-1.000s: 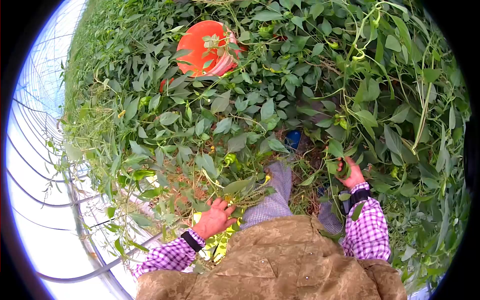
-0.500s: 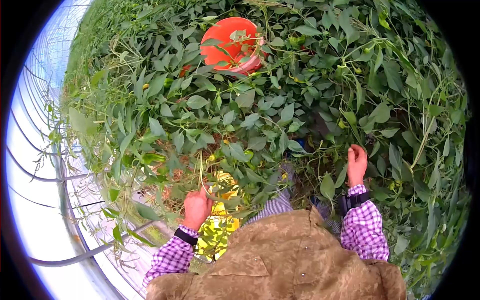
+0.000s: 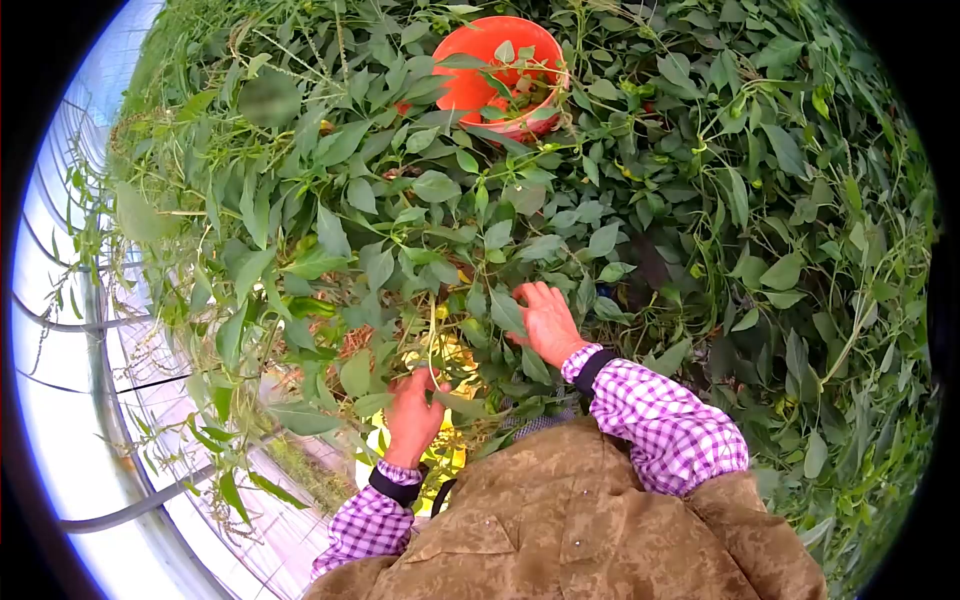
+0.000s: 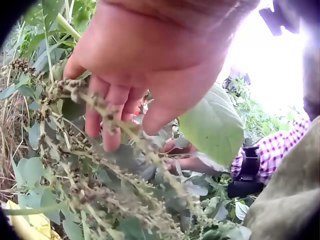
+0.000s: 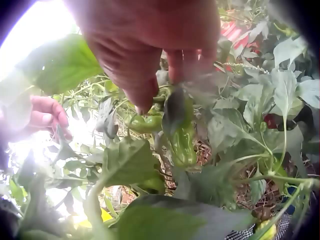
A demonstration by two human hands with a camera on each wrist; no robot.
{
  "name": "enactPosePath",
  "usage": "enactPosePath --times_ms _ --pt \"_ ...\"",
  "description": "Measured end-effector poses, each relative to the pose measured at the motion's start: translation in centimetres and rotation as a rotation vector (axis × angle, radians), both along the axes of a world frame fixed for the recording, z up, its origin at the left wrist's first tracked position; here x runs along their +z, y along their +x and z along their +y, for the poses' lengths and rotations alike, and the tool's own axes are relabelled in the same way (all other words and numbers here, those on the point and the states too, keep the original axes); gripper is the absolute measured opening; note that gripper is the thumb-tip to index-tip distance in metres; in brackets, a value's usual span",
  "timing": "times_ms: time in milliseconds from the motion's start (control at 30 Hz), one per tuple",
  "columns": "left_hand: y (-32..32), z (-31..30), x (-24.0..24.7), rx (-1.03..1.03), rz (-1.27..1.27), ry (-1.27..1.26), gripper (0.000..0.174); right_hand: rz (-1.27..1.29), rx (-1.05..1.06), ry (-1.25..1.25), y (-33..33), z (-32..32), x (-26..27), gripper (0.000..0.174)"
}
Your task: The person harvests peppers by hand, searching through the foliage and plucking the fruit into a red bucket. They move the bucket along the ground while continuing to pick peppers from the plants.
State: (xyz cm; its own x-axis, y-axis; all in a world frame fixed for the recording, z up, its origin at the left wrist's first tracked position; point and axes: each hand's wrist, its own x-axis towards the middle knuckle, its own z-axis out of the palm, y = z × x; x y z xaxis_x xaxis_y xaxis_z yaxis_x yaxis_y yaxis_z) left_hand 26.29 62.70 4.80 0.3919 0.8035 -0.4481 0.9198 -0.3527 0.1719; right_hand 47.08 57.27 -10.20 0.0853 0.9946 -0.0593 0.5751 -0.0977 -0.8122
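Quick update from the pepper row. The big change is the right hand (image 3: 545, 322); a second ago it was way over at the right of the head view, poking about in the leaves there, and now it's swung across to the middle of the frame, just above the left hand (image 3: 412, 415). In the head view its fingers are fairly straight and spread over the foliage. The right wrist view shows thumb and fingertips right at the stem end of a green pepper (image 5: 182, 142) that hangs just below them, with a second green pepper (image 5: 145, 123) a bit to the left; we don't see the fingers closed round either one, so we'd call that hand open and touching, not gripping.

The left hand has barely shifted; it sits low and centre-left in the head view. In its wrist view the fingers curl loosely about a seedy stalk (image 4: 125, 132), holding it off to one side. Our read is that this keeps the weedy stuff out of the way, so both hands are now working the same clump.

The orange bucket (image 3: 465, 70) sits at the top centre, well apart from both hands and half buried in leaves; something yellow (image 3: 445, 465) shows just beside the left wrist, and we can't tell what it is.
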Motion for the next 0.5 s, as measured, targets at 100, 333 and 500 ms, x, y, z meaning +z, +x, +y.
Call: enactPosePath --times_ms 100,333,500 --pt "0.2 0.2 0.1 -0.023 0.003 0.018 0.024 0.011 -0.025 0.052 -0.3 0.0 -0.6 0.031" --pt "0.6 0.0 -0.7 0.019 -0.043 -0.01 0.024 0.176 -0.268 -0.011 0.1 -0.8 2.8 0.021" --pt "1.1 0.0 -0.5 0.047 -0.083 -0.036 0.025 0.256 -0.212 -0.304 -0.4 -1.6 5.6 0.019"
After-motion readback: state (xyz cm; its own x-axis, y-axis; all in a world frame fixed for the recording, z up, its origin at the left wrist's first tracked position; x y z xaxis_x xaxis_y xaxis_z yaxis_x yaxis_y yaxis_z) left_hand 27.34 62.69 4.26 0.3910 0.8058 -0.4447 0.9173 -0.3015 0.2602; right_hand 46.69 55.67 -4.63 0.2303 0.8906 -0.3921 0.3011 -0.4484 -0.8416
